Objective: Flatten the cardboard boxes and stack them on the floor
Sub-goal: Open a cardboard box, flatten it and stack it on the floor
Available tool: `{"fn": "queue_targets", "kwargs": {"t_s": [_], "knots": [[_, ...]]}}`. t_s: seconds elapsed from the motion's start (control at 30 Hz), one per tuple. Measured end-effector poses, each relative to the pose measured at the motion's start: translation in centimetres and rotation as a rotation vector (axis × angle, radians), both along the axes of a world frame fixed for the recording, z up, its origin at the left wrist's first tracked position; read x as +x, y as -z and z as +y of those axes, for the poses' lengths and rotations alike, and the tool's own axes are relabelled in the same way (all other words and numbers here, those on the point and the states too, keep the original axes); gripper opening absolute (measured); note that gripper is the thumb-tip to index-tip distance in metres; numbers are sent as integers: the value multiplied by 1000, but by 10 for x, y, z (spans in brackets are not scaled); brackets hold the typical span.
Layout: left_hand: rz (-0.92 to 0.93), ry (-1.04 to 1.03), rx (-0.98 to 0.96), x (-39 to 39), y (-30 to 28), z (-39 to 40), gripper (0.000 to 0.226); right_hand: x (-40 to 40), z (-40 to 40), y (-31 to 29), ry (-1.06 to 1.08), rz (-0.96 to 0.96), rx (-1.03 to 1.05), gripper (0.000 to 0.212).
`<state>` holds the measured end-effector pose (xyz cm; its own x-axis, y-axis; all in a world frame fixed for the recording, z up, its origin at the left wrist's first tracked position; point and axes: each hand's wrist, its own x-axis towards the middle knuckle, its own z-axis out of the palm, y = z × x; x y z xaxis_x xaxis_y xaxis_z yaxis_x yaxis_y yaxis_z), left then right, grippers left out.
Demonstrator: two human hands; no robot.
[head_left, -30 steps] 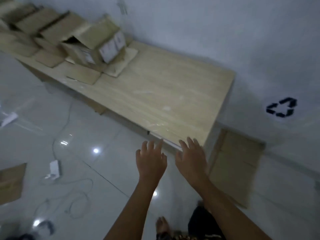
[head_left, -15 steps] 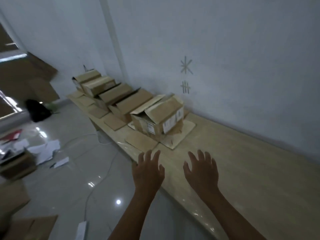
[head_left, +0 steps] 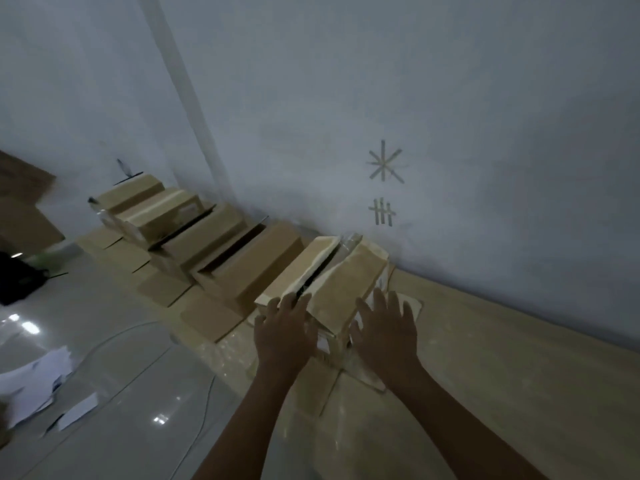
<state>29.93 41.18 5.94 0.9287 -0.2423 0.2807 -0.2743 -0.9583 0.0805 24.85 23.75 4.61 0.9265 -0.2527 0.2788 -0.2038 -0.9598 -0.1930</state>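
Nearest box (head_left: pixel 341 282) | left hand (head_left: pixel 284 332), right hand (head_left: pixel 386 332) flank it, fingers spread

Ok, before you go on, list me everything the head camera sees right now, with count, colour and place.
nearest box: one, brown cardboard, top flaps partly open, on the table between the hands
other boxes: about four, brown, in a row along the wall behind the nearest box
table: one, light wood, against the wall
loose cardboard pieces: several, brown, flat along the table's front edge
tape marks: two, tan, a star and a tally on the white wall
papers: a pile, white, on the glossy floor at left
cable: one, white, across the floor
dark bag: one, black, far left floor
left hand: open, at the box's near left corner
right hand: open, at its right side
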Motion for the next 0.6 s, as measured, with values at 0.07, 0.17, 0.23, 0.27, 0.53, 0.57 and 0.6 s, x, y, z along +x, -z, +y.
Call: {"fn": "queue_targets", "kwargs": {"t_s": [0.07,0.17,0.23,0.27,0.53,0.57,0.6], "knots": [[30,52,-10,51,2,4,49,36,7,0,48,-1,-18,44],[51,161,-57,119,11,11,48,78,19,6,125,43,-73,42],[101,227,-85,155,20,16,48,100,30,14,157,107,-104,40],[133,249,-98,170,24,19,48,109,37,18,172,140,-111,39],[276,343,-55,227,110,48,57,129,84,76,271,258,230,58],[315,315,-143,223,111,47,54,128,88,82,282,290,272,65],[341,280,-240,217,109,46,58,127,92,84,293,284,299,70]]}}
